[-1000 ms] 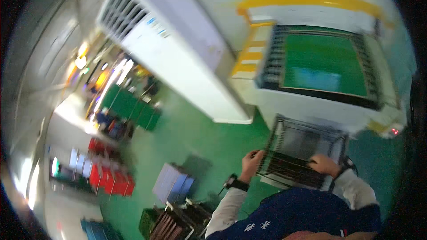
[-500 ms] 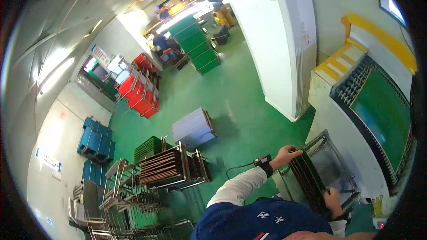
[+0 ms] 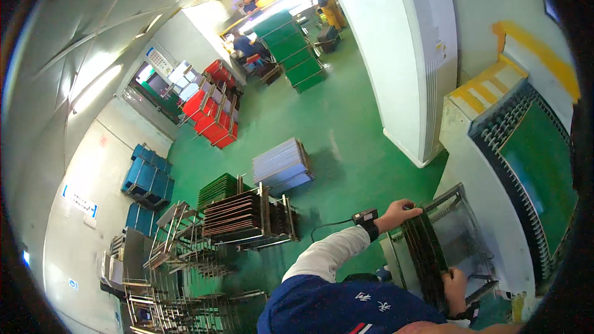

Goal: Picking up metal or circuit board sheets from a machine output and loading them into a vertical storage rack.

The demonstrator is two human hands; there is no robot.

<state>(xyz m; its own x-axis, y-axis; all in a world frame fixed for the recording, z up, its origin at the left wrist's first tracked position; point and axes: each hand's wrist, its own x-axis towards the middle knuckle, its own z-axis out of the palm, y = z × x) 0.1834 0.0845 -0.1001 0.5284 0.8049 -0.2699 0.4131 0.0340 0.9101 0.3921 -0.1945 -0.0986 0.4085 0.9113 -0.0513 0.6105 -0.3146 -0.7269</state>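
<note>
My left hand (image 3: 399, 213) reaches out ahead, a dark band round its wrist, and its closed fingers grip the far end of a green board. Nearer to me, my right hand (image 3: 456, 291) is closed on the near part of the same board's right edge. The board (image 3: 431, 241) stands on edge at the right side of a row of several thin, dark boards (image 3: 416, 258). A metal frame (image 3: 458, 193) surrounds the spot beside them. How many boards my fingers hold is hidden.
Right of my hands stands a pale machine with a large green board (image 3: 538, 167) on its roller bed. A tall white cabinet (image 3: 396, 55) rises ahead. Racks of boards (image 3: 235, 216) and bare metal racks (image 3: 167, 291) stand left; a pale stack (image 3: 281, 164) sits on the floor. People work far off.
The view has turned a little, so the room's far part sits further right. My right hand has shifted slightly toward me along the board; my left hand keeps its hold.
</note>
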